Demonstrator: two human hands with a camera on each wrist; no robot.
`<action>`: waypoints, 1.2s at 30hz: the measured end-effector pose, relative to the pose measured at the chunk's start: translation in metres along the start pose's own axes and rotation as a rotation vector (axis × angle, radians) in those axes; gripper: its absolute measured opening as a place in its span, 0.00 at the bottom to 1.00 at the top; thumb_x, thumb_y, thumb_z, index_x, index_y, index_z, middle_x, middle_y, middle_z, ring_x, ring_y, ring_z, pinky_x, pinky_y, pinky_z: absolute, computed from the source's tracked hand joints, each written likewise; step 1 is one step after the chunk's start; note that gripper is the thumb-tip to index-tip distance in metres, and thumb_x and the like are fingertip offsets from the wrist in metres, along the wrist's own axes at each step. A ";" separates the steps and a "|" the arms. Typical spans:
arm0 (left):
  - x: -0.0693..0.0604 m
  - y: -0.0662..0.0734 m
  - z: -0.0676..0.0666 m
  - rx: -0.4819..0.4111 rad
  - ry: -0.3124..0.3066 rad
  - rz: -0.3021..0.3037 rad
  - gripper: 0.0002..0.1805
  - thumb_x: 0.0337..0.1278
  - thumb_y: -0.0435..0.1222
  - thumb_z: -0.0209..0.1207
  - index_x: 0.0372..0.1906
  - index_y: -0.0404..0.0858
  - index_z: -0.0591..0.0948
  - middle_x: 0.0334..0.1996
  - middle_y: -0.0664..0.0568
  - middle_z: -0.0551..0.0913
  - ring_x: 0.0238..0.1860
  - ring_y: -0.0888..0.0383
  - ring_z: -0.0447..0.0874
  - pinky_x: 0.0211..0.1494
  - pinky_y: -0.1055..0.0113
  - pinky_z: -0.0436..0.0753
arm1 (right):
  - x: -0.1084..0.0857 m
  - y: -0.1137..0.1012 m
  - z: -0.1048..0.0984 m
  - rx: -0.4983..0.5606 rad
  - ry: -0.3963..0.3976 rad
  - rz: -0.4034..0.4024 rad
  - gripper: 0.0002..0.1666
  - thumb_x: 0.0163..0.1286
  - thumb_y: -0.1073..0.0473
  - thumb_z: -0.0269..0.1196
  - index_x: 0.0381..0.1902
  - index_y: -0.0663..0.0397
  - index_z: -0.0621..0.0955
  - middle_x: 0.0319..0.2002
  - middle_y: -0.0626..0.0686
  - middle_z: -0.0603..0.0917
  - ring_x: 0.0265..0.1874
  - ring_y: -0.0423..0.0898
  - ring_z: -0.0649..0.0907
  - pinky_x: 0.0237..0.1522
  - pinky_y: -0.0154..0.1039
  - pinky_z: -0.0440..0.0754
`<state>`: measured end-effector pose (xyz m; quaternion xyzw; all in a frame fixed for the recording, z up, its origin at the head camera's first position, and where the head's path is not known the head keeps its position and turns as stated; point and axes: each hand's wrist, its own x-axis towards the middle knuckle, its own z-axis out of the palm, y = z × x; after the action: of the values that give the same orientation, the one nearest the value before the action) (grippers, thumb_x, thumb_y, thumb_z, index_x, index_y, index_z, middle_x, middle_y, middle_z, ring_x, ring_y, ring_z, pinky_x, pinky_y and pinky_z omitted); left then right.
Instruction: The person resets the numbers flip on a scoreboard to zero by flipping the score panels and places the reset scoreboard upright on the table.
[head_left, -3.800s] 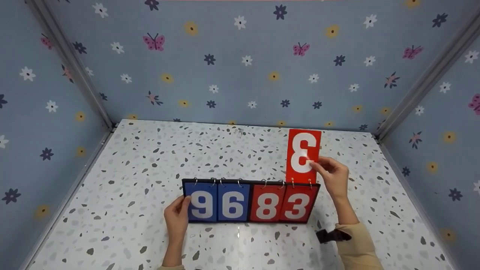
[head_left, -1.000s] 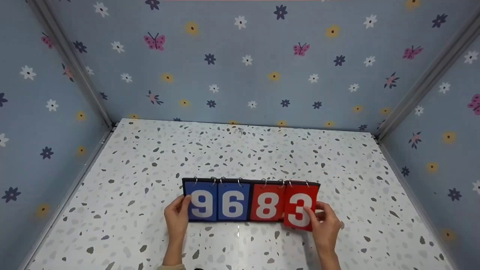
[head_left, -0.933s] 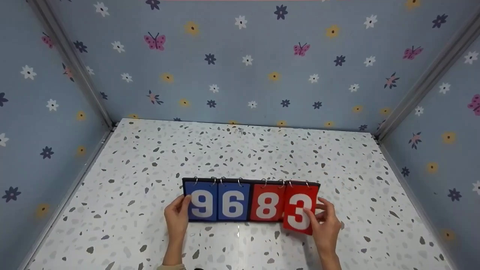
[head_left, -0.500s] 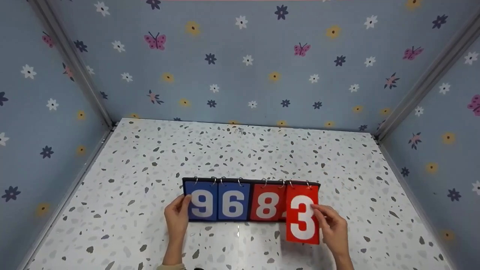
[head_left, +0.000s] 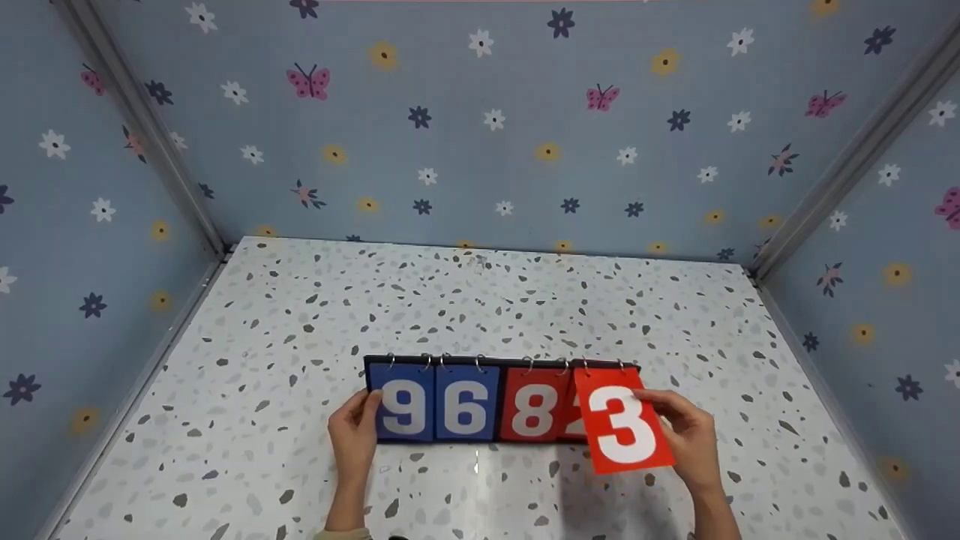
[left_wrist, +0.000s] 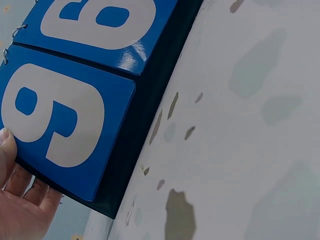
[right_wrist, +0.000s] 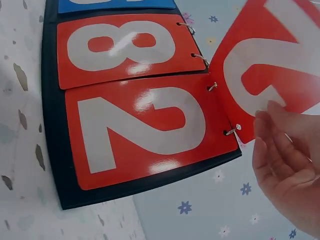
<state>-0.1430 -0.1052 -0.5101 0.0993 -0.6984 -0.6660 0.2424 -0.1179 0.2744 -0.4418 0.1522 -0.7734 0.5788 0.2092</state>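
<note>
A flip scoreboard (head_left: 499,405) with a black backing stands on the table, its number cards hung on metal rings. My left hand (head_left: 354,427) grips its left edge, thumb over the front beside the blue 9 card (left_wrist: 55,115). At the right end my right hand (head_left: 690,439) pinches the right edge of the red 3 card (head_left: 626,427), which is lifted away and slanted to the right. Behind it part of a red 2 card (right_wrist: 150,132) shows in the right wrist view, where the held card's other face carries a white numeral, partly cut off.
The blue 6 card (head_left: 466,409) and red 8 card (head_left: 531,411) hang flat in the middle of the board. A white speckled table (head_left: 300,315) lies beneath. Blue flowered panels (head_left: 480,120) wall it in at the back and sides.
Earlier a red card stood flipped up over the top; my right hand then moved to the front 3 card and lifted it outward, swinging right and uncovering a 2. My left hand stayed put.
</note>
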 end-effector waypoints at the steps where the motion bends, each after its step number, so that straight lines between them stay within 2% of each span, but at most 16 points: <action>1: 0.000 0.000 0.000 0.003 0.001 -0.003 0.09 0.54 0.25 0.55 0.37 0.20 0.78 0.31 0.33 0.80 0.26 0.61 0.76 0.31 0.78 0.72 | 0.003 -0.002 0.000 -0.005 0.006 -0.020 0.15 0.50 0.85 0.56 0.38 0.77 0.77 0.35 0.63 0.80 0.35 0.42 0.78 0.39 0.29 0.74; 6: 0.001 0.001 0.000 0.015 0.006 -0.011 0.09 0.54 0.26 0.55 0.37 0.20 0.78 0.31 0.33 0.80 0.27 0.61 0.76 0.31 0.78 0.72 | 0.025 -0.004 0.002 0.052 0.041 -0.166 0.15 0.45 0.89 0.56 0.32 0.78 0.78 0.29 0.62 0.78 0.32 0.42 0.77 0.37 0.27 0.73; 8: 0.001 0.001 -0.001 0.018 0.007 -0.014 0.09 0.54 0.26 0.55 0.37 0.20 0.78 0.31 0.33 0.80 0.26 0.61 0.76 0.31 0.78 0.72 | 0.034 -0.003 0.003 0.077 0.061 -0.201 0.13 0.45 0.89 0.55 0.29 0.78 0.78 0.28 0.60 0.76 0.30 0.41 0.75 0.34 0.27 0.74; 14: 0.000 0.000 0.000 0.036 0.003 -0.015 0.09 0.54 0.27 0.55 0.36 0.21 0.79 0.30 0.35 0.80 0.26 0.59 0.75 0.30 0.77 0.71 | 0.056 -0.001 0.008 0.036 0.099 -0.159 0.09 0.48 0.86 0.57 0.27 0.75 0.77 0.30 0.55 0.78 0.31 0.40 0.77 0.32 0.28 0.74; 19: 0.000 -0.001 0.000 0.033 0.001 -0.010 0.10 0.54 0.27 0.55 0.37 0.21 0.79 0.31 0.34 0.80 0.26 0.60 0.76 0.31 0.78 0.72 | 0.068 0.002 0.012 -0.024 0.091 -0.148 0.07 0.50 0.81 0.60 0.29 0.73 0.79 0.26 0.60 0.80 0.26 0.42 0.79 0.31 0.29 0.75; 27: 0.001 -0.002 -0.001 -0.017 -0.015 -0.003 0.09 0.55 0.25 0.54 0.37 0.20 0.78 0.31 0.33 0.80 0.28 0.63 0.77 0.33 0.75 0.74 | 0.081 0.008 0.016 -0.107 0.132 -0.128 0.08 0.49 0.77 0.64 0.30 0.75 0.80 0.27 0.63 0.81 0.24 0.41 0.78 0.31 0.27 0.74; 31: 0.001 -0.003 0.000 -0.007 -0.011 -0.004 0.09 0.54 0.26 0.54 0.37 0.20 0.78 0.31 0.33 0.80 0.27 0.62 0.77 0.32 0.75 0.74 | 0.085 0.029 0.012 -0.068 0.142 -0.097 0.11 0.51 0.69 0.67 0.33 0.69 0.81 0.27 0.61 0.82 0.24 0.42 0.79 0.29 0.29 0.75; 32: 0.001 -0.003 0.000 -0.003 -0.010 -0.005 0.09 0.54 0.26 0.55 0.36 0.20 0.78 0.31 0.33 0.80 0.27 0.62 0.77 0.32 0.75 0.74 | 0.086 0.060 0.007 -0.027 0.134 -0.095 0.12 0.51 0.66 0.67 0.35 0.67 0.82 0.27 0.59 0.82 0.24 0.42 0.79 0.30 0.30 0.76; 34: 0.001 -0.003 0.000 -0.004 -0.008 -0.010 0.09 0.54 0.26 0.55 0.37 0.20 0.78 0.31 0.33 0.80 0.27 0.62 0.77 0.32 0.75 0.74 | 0.089 0.101 -0.001 0.018 0.141 -0.074 0.15 0.51 0.63 0.68 0.38 0.63 0.82 0.28 0.58 0.82 0.25 0.44 0.80 0.30 0.32 0.77; 36: 0.001 -0.003 0.000 -0.002 -0.006 -0.013 0.10 0.54 0.26 0.55 0.37 0.20 0.78 0.32 0.33 0.80 0.27 0.62 0.77 0.32 0.76 0.74 | 0.091 0.148 -0.009 -0.039 0.149 -0.052 0.18 0.51 0.59 0.68 0.42 0.55 0.82 0.28 0.52 0.83 0.26 0.42 0.80 0.30 0.32 0.77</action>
<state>-0.1445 -0.1059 -0.5127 0.1015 -0.6978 -0.6686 0.2362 -0.2661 0.3260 -0.5172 0.1245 -0.7628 0.5676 0.2839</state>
